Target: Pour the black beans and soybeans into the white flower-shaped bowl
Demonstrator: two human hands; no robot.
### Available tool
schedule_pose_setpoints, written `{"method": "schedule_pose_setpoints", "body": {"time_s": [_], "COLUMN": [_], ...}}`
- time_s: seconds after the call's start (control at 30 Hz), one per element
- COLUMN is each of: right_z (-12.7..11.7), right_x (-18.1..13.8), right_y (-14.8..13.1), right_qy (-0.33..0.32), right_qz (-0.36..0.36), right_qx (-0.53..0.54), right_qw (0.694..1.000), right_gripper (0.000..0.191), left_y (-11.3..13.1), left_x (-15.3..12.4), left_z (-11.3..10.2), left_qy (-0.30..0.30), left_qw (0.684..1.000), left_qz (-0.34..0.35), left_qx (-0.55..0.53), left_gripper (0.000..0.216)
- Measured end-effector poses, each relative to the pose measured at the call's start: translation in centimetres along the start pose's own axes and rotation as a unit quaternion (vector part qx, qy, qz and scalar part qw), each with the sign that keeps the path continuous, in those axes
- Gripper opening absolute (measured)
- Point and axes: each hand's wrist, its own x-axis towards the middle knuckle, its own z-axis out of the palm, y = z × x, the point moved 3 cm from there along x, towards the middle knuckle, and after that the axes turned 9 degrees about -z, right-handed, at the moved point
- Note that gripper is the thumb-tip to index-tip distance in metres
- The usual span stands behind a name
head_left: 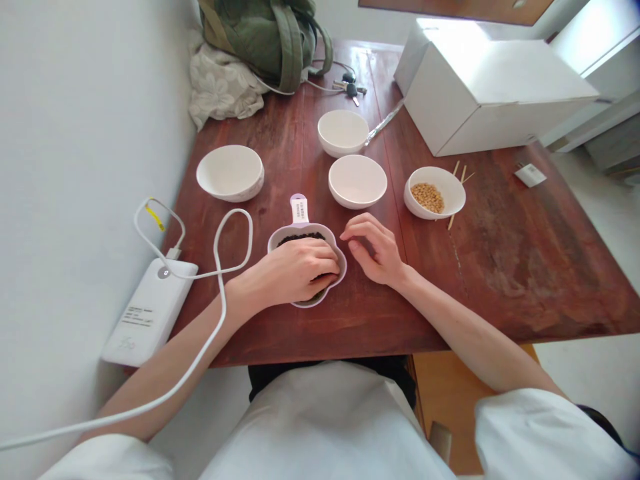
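Note:
My left hand (295, 270) reaches into a pale lilac handled bowl (300, 220) of dark beans near the table's front edge, its fingers curled down among the beans. What they pinch is hidden. My right hand (376, 250) rests just right of that bowl on the wood, fingers loosely bent and apart, holding nothing. Three empty white bowls stand beyond: one at the left (231, 173), one behind (343, 132), one at the centre (357, 181). A fourth white bowl (435, 192) at the right holds yellow soybeans.
The dark wooden table (525, 267) meets a white wall on the left. A white power bank (149, 311) with its cable lies at the front left. A green backpack (270, 37), keys (350, 85) and a white box (495, 93) are at the back. Toothpicks (463, 175) lie by the soybean bowl.

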Motion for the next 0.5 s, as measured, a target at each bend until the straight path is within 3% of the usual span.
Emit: {"method": "schedule_pose_setpoints", "body": {"time_s": [0.13,0.33,0.5], "right_z": [0.78,0.92,1.18], "right_x": [0.07,0.03,-0.12], "right_y": [-0.57,-0.61,-0.61], "right_qy": [-0.088,-0.097,-0.118], "right_qz": [-0.077,-0.078,-0.082], "right_qx": [-0.021,-0.028,-0.022], "right_qw": [0.993,0.992,0.989], "right_gripper": [0.017,0.020,0.018], "left_y": [0.11,0.12,-0.58], "left_x": [0.31,0.58,0.47], "left_z": [0.56,0.26,-0.23], "left_qy": [-0.011,-0.041,-0.010], "left_qw": [1.000,0.999,0.999], "left_qz": [0.005,-0.006,-0.006], "left_qx": [0.028,0.030,0.033], "left_gripper": [0.020,0.018,0.022]}}
